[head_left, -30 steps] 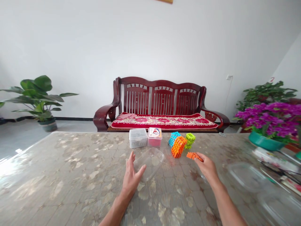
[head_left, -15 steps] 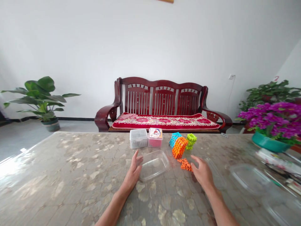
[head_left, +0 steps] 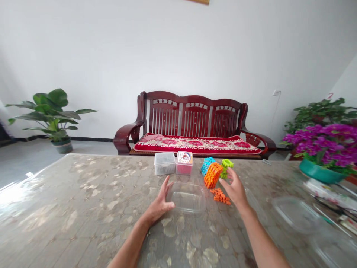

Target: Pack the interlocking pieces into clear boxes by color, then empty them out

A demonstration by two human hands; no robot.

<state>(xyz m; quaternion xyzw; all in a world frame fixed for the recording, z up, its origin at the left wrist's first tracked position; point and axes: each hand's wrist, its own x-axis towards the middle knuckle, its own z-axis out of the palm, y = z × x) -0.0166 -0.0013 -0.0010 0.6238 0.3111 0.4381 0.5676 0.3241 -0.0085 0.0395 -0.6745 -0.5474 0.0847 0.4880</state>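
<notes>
My left hand [head_left: 161, 201] is open, its fingers and thumb spread at the left end of a clear plastic box [head_left: 187, 199] on the table. Whether it touches the box I cannot tell. My right hand [head_left: 234, 189] is open too, reaching beside the stacked orange blocks [head_left: 213, 175] and in front of the lime green blocks [head_left: 227, 167], which it partly hides. Behind the orange stack stand blue blocks [head_left: 208, 164]. A flat orange piece of joined blocks [head_left: 220, 196] lies just in front of the orange stack.
A lidded clear box [head_left: 164, 163] and a box with pink contents [head_left: 184, 168] stand behind the open box. Clear lids [head_left: 297, 212] lie at right, near a teal pot [head_left: 318, 171] of purple flowers. Across the table is a wooden bench [head_left: 192, 111].
My right hand has moved up and left, from the flat orange piece towards the green blocks. The clear box has turned straighter, and my left thumb has spread out.
</notes>
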